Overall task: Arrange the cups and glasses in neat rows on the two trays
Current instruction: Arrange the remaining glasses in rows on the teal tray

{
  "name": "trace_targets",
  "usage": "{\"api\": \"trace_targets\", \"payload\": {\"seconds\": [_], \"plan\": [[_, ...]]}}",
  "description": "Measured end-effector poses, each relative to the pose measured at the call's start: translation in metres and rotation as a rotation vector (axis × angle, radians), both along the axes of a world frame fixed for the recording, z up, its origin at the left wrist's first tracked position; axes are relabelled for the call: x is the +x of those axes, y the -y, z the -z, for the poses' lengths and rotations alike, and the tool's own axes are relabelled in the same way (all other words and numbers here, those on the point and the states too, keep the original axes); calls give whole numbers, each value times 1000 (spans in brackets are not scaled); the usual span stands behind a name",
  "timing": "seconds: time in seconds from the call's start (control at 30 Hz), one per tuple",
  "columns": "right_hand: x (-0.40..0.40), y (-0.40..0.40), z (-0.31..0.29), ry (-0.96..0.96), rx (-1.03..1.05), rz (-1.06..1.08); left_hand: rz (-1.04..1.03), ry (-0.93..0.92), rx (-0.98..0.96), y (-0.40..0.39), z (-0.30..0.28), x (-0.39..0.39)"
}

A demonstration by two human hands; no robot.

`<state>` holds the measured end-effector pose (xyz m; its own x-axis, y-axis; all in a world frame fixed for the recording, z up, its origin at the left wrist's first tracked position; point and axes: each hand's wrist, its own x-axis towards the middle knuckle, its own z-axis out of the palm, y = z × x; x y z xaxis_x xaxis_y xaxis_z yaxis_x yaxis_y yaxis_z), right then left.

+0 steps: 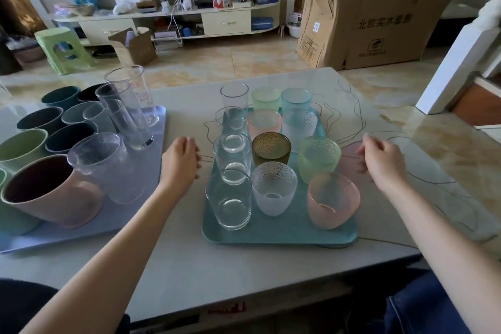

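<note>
Looking at the middle of the frame, the teal tray has three rows of glasses going away from the camera: clear tumblers on the left, textured coloured ones in the centre and right. The lilac tray at lower left holds solid-coloured cups plus a few tall clear glasses. One pink glass sits off the teal tray's right edge, on the table, just beside the right hand.

Both hands are empty. The left hand hovers between the trays with fingers loosely curled; the right has its fingers half open, maybe touching that pink glass, can't really tell.

My guess is these are light but breakable, and the smooth clear ones are slippery. I'd wrap fingers around the side wall, not pinch the rim.
</note>
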<state>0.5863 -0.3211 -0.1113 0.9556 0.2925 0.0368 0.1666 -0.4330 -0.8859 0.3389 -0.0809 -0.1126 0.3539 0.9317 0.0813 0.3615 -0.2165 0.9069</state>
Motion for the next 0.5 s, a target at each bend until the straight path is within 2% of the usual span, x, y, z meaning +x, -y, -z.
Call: {"api": "trace_targets", "payload": {"seconds": [0.07, 0.13, 0.2, 0.3, 0.5], "plan": [[16, -16, -5, -95, 185, -47, -9, 183, -143, -9, -3, 14], [36, -36, -10, -160, 304, -128, 6, 226, -225, -24, -4, 28], [56, -55, -14, -171, 282, -229, 38, 232, -273, -45, -5, 44], [86, -87, -15, -227, 247, -389, 117, 336, -406, -77, -9, 72], [134, -158, -9, -495, 337, -594, 334, 434, -547, -128, -2, 128]]}}
